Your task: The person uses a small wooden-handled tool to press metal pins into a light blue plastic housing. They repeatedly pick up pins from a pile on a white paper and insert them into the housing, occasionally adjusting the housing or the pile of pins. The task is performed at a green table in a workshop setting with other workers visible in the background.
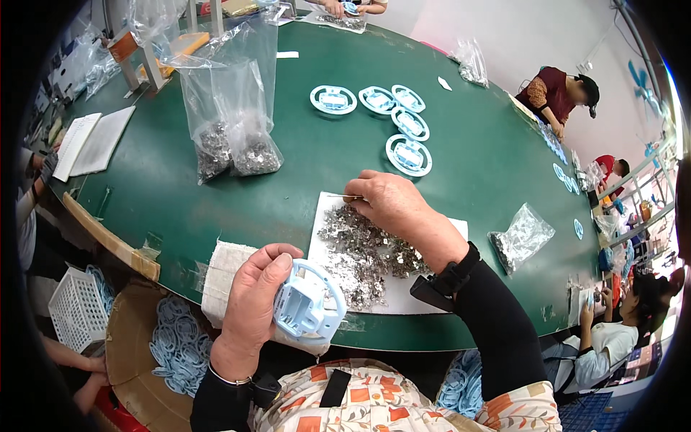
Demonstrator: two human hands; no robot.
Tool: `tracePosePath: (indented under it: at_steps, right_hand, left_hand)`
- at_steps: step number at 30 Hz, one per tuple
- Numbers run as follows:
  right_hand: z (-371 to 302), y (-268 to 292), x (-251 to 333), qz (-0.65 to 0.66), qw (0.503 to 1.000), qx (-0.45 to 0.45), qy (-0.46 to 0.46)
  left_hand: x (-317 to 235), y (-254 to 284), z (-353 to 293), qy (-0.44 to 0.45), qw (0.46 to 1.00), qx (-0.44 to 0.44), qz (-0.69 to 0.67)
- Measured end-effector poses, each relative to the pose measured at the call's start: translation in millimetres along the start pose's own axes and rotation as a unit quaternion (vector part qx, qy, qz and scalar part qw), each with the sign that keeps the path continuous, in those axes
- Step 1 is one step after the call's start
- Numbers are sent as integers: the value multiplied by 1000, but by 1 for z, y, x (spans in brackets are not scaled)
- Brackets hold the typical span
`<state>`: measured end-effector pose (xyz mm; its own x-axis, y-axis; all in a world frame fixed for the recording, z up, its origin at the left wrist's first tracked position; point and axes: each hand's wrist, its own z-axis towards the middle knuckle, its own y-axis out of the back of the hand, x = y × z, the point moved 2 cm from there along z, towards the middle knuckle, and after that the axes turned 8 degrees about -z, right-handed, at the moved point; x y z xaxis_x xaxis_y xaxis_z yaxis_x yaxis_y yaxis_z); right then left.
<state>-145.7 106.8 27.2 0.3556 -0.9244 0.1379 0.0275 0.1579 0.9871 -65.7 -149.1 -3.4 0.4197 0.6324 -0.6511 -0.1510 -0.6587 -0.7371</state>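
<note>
While the left hand (pixel 253 306) is wrapping its fingers around a pale blue round plastic frame (pixel 309 302) at about seven o'clock, near the desk's front edge, the right hand (pixel 392 209) is reaching out over a white paper sheet (pixel 403 291) toward the centre, its thumb and forefinger pressing together on a thin metal pin (pixel 338 196). A heap of small shiny metal clips (pixel 363 252) is lying on that sheet, under and just beside the right hand. At nine o'clock from the frame, a folded white cloth pad (pixel 219 277) is resting on the green oval desk (pixel 302 165). Farther out, at twelve o'clock, five matching blue frames (pixel 392 119) are lying together, with two clear plastic bags of clips (pixel 234 147) standing at eleven o'clock.
</note>
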Motion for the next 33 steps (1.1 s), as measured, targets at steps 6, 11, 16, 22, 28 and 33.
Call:
tracePosePath:
  at_steps: [6, 11, 16, 22, 28, 33]
  right_hand:
    - [-23, 22, 3, 129, 990, -33, -54]
    - [-57, 42, 26, 227, 967, -69, -90]
    - [-89, 47, 47, 252, 961, -92, -70]
    - [-116, 54, 42, 300, 947, -55, -99]
    - [-134, 58, 41, 240, 961, -117, -73]
    - [-147, 54, 43, 180, 971, -150, -49]
  left_hand:
    - [5, -14, 2, 27, 998, 15, 50]
    - [19, -42, 11, 39, 986, 62, 151]
    - [28, -56, 20, -52, 944, 81, 317]
    - [38, -66, 19, -38, 933, 117, 338]
    - [49, -78, 17, -21, 923, 114, 368]
    - [51, -85, 14, -65, 901, 129, 409]
